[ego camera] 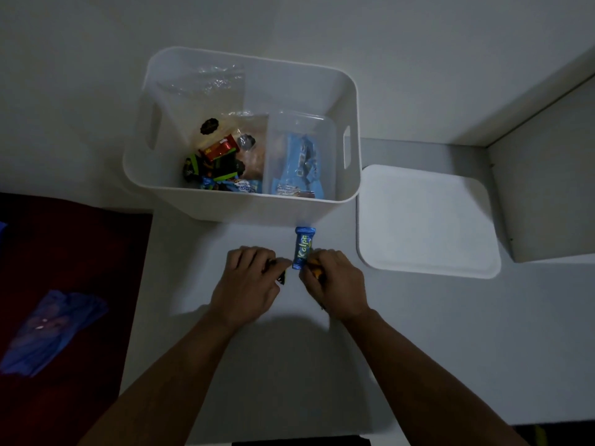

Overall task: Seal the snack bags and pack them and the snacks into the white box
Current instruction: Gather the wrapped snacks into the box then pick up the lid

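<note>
The white box stands open on the white table. Inside it lie clear snack bags, one with light blue packets, and several loose wrapped snacks. In front of the box a blue Kalpa bar lies on the table, its near end between my hands. My left hand has its fingers curled round a dark wrapped snack, mostly hidden. My right hand grips an orange-tipped snack beside the blue bar; little of it shows.
The white lid of the box lies flat to its right. A white wall panel rises at the right. Left of the table a dark red surface holds a blue plastic wrapper.
</note>
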